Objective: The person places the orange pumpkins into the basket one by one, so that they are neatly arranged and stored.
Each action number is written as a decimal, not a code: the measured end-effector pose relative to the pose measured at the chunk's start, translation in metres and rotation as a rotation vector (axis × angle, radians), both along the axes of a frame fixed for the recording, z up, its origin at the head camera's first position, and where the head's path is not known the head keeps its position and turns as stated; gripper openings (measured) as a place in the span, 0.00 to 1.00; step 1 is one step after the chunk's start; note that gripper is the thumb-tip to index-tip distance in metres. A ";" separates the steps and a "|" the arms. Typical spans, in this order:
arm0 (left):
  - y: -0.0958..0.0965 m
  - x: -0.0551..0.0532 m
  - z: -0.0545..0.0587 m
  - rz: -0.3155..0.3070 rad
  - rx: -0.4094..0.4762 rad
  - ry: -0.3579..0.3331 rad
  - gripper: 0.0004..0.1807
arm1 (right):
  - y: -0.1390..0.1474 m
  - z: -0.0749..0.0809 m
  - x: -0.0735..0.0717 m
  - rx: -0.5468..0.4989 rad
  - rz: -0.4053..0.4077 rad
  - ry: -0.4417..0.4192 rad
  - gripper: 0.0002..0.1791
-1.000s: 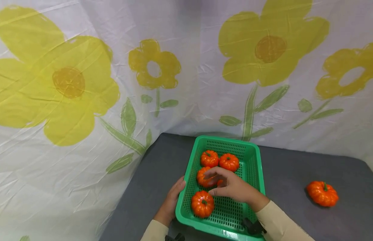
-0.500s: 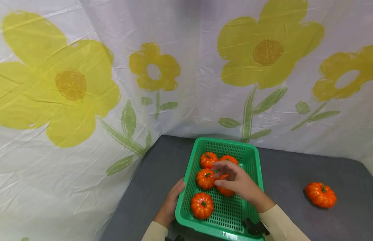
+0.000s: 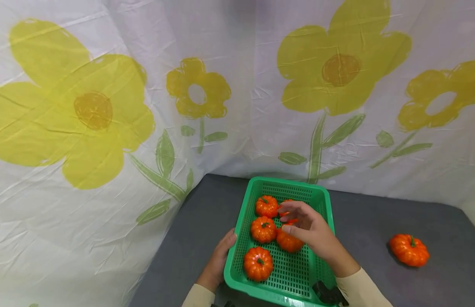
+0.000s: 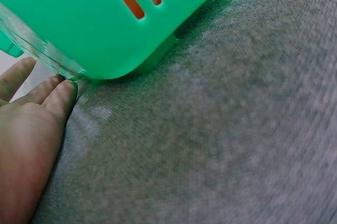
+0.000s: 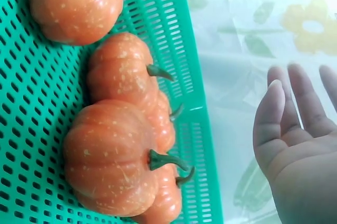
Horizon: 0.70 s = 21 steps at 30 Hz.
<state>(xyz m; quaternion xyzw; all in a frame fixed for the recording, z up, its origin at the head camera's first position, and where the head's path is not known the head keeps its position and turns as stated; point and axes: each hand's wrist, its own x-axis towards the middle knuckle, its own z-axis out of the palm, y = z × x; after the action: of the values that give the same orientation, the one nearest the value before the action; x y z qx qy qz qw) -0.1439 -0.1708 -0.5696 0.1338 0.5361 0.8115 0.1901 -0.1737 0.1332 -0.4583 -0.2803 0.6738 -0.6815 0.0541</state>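
Several small orange pumpkins lie in a green plastic basket (image 3: 243,213). Among them are a front one (image 3: 258,264), a middle-left one (image 3: 263,230), a middle-right one (image 3: 289,241) and a far-left one (image 3: 266,206). My right hand (image 3: 310,228) hovers above the basket, fingers bent loosely and holding nothing. It partly hides the far-right pumpkin (image 3: 284,209). In the right wrist view, that hand (image 5: 303,139) shows a gap between thumb and fingers. My left hand (image 3: 220,258) rests against the basket's left side. Its fingers (image 4: 62,97) lie fairly straight at the basket's lower corner.
One more orange pumpkin (image 3: 409,250) sits on the dark grey table (image 3: 369,221), to the right of the basket. A white sheet (image 3: 245,106) printed with yellow flowers hangs behind the table and along its left side.
My right hand has drawn to the right, away from the middle-left pumpkin, leaving the middle-right one more exposed. The left hand stays at the basket's side.
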 end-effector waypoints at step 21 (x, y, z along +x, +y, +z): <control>0.000 0.001 0.001 0.017 -0.018 -0.011 0.37 | 0.032 0.010 0.011 0.030 -0.084 0.074 0.27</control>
<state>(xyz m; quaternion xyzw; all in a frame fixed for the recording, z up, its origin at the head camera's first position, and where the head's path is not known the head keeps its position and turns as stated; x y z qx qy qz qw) -0.1431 -0.1705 -0.5689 0.1233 0.5433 0.8090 0.1874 -0.1631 0.1654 -0.4481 -0.2760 0.6967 -0.6622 0.0047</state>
